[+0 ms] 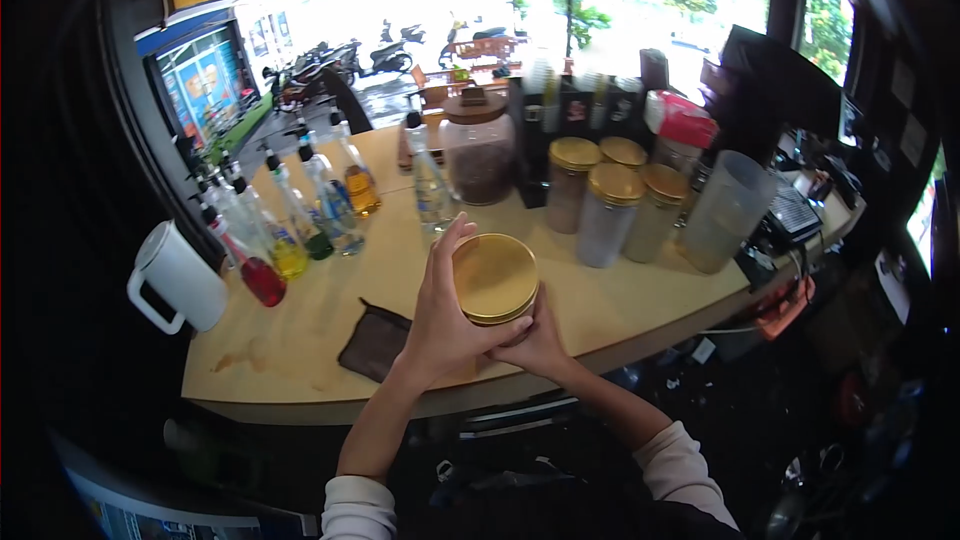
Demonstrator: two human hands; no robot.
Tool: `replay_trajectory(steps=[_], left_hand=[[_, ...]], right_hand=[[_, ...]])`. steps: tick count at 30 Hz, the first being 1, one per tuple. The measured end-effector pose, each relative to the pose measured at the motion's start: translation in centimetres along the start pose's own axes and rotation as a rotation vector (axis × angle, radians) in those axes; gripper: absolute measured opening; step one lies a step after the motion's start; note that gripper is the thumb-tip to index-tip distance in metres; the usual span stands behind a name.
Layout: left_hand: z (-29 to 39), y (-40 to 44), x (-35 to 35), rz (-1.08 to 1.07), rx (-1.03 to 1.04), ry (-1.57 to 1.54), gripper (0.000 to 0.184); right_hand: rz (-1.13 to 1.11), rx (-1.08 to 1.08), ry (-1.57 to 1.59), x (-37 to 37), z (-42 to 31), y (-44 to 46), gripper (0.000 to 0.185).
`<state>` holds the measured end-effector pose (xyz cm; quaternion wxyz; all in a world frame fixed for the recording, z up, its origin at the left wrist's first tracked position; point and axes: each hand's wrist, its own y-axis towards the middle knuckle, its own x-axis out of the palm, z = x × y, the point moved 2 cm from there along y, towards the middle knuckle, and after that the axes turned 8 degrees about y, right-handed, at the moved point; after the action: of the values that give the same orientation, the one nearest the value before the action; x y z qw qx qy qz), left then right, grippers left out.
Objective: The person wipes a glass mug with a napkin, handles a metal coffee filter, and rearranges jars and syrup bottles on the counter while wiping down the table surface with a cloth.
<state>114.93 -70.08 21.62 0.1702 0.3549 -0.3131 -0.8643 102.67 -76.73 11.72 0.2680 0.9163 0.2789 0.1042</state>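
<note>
- Gold-lidded jar (496, 276) is held between both hands, over the counter (290, 355) near its front edge; base hidden.
- Left side is gripped by left hand (440, 315), thumb across front.
- Lower right side is cupped by right hand (541, 342).
- Dark cloth (374, 341) is seen beside left wrist.
- Other gold-lidded jars (613, 185) are grouped at right.

The jar lid (496, 278) at the centre of the frame is plain gold, as are the four lids (616, 183) right of centre. The tabletop (310, 335) is pale tan, with brown stains (238, 361) at lower left. At left, the pitcher (185, 285) is white; nearby bottles show red (262, 283), yellow (289, 258) and amber (361, 195) liquid. The cloth (374, 342) below centre is dark brown, the sleeves (358, 510) white.
</note>
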Motion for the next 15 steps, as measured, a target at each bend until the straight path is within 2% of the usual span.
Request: replay_trajectory(steps=[1,2,4,5,6,8,9,15], left_hand=[[0.3,0.0,1.9,-0.025,-0.057,-0.155,0.117],[0.4,-0.1,4.1,-0.038,-0.049,-0.167,0.117],[0.1,-0.4,8.6,-0.025,-0.012,-0.407,0.116],[0.2,-0.7,10.8,-0.120,-0.079,-0.494,0.108],[-0.1,-0.9,13.0,-0.134,-0.067,-0.504,0.108],[-0.5,-1.2,17.2,-0.329,-0.187,-0.452,0.099],[0.5,-1.1,18.4,-0.358,-0.218,-0.503,0.089],[0.8,-0.3,25.6,-0.269,-0.120,-0.549,0.085]], right_hand=[[0.044,-0.023,-0.044,-1.9,-0.2,-0.8,0.101],[0.088,-0.049,-0.086,-3.6,-0.5,-1.5,0.101],[0.152,-0.016,-0.164,-7.0,-1.4,-3.0,0.099],[0.212,-0.006,-0.167,-8.9,-0.8,-3.8,0.099],[0.270,0.003,-0.172,-10.7,-0.1,-4.3,0.098],[0.318,-0.032,-0.105,-13.5,0.1,-4.9,0.097],[0.361,-0.019,-0.138,-14.9,-0.4,-4.9,0.097],[0.425,0.005,-0.255,-21.2,-1.1,-4.7,0.097]])
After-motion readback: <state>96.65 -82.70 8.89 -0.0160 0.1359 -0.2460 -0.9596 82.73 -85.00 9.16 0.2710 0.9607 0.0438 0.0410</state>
